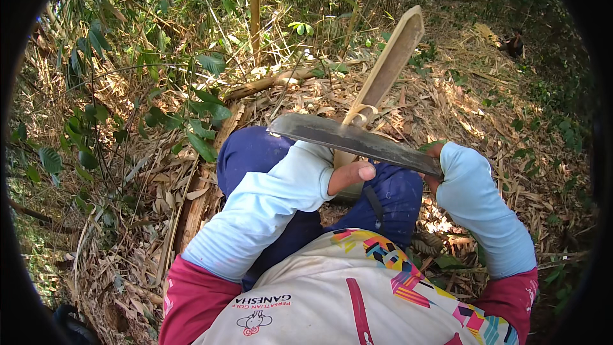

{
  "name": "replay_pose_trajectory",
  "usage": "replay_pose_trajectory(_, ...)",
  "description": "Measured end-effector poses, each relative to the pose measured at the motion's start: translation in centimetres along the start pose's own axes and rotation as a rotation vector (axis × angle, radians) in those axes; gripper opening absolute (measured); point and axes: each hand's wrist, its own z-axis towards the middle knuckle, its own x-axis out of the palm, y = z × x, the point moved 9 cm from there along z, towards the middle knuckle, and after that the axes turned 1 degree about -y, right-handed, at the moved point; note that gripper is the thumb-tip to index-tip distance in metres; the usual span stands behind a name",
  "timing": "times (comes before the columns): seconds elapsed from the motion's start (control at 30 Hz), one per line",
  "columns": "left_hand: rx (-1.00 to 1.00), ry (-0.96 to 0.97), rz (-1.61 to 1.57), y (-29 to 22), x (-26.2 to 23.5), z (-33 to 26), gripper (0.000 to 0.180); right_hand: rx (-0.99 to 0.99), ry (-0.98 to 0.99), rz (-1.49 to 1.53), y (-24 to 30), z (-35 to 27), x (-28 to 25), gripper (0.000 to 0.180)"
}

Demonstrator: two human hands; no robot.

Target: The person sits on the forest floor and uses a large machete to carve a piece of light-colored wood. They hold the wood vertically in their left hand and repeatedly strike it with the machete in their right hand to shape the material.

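My right hand (pixel 452 169), in a light blue sleeve cover, is closed at the right end of a machete (pixel 357 140); the handle is hidden in it. The broad dark blade runs leftward across my knees. A flat bamboo piece (pixel 389 64) with a pointed far end slants away beyond the blade. Thin pale shavings (pixel 363 115) curl up where blade and bamboo meet. Below the blade, my left hand (pixel 341 176) is wrapped round the near part of the bamboo. Its thumb shows, while the blade and sleeve hide the other fingers.
My bent knees in dark blue trousers (pixel 255 153) lie just under the blade. Dry leaves (pixel 472 115) cover the ground. A log (pixel 195 207) lies by my left leg, and a fallen branch (pixel 271 83) ahead. Leafy plants (pixel 198 121) stand at left, with a brown stake (pixel 255 25) behind.
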Motion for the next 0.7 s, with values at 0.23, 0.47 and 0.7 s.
replay_pose_trajectory(0.23,0.018,0.032,0.062,1.2,0.8,-0.5,0.052,-0.026,0.08,-0.107,2.5,1.9,1.6,0.034)
replay_pose_trajectory(0.47,-0.066,0.045,0.166,1.4,1.0,-0.6,0.043,-0.038,-0.007,-0.149,1.4,3.1,3.1,0.04)
replay_pose_trajectory(0.7,0.178,-0.181,0.273,-0.1,0.9,-0.7,0.022,0.006,0.032,-0.145,0.4,3.9,3.9,0.04)
